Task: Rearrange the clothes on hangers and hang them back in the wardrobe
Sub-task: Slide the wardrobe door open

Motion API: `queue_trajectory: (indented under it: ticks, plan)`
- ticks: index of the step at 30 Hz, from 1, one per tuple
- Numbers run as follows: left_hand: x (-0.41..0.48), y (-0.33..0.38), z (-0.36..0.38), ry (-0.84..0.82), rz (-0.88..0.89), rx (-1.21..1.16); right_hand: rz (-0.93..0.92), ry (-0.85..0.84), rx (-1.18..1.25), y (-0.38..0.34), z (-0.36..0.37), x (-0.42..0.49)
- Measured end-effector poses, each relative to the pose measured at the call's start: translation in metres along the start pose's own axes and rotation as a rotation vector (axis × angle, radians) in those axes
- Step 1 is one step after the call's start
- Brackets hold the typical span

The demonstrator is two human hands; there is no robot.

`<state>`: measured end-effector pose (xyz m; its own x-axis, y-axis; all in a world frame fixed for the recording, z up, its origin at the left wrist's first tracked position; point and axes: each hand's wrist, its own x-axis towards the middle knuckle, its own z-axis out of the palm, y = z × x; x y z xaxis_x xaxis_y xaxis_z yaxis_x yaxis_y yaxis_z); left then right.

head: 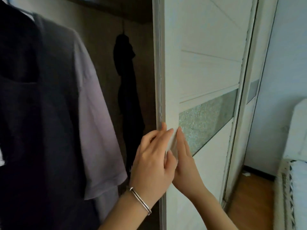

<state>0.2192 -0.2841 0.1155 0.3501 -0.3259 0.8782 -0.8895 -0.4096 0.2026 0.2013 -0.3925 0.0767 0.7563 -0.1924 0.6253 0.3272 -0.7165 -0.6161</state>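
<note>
While both hands lie on the white wardrobe door [207, 47], neither holds anything. The left hand [152, 161], with a silver bracelet [141, 200] on its wrist, is stretched out with its fingers nearly straight, and its fingertips [164, 127] touch the door's left upright, right at the grey seal strip [157, 63] that runs down the edge. The right hand [186, 163] is just beside it, laid flat against the door face with straight fingers that reach the lower left corner of the frosted glass strip [209, 117]; the two hands touch or overlap near the thumbs. The clothes hang to the left, inside the open wardrobe [103, 47]. Nearest and furthest left is a dark shirt [33, 122], and right behind it, touching it, hangs a pale lilac T-shirt [96, 122] whose short sleeve reaches down close to the left wrist. Further in, against the brown back wall and well apart from those two, a black garment [128, 97] hangs from a thin hook. Their hangers are mostly hidden by cloth and shadow. Right of the near door stands a second door [252, 90] with a similar grey band, and beyond it a wooden floor [249, 196] and white bedding [297, 188] at the right edge.
</note>
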Motion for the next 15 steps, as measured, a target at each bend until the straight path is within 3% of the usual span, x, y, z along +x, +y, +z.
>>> queue_trajectory:
  ticks: [8, 12, 15]
  plan:
    - [0.037, -0.01, 0.091, -0.107, 0.02, -0.109, 0.069, 0.083, -0.11, 0.069, -0.041, 0.041]
    - [0.058, -0.007, 0.12, -0.128, -0.111, -0.304, 0.148, 0.126, -0.128, 0.091, -0.054, 0.055]
    - [0.071, -0.009, 0.141, -0.267, -0.228, -0.313, 0.18, 0.158, -0.142, 0.106, -0.062, 0.065]
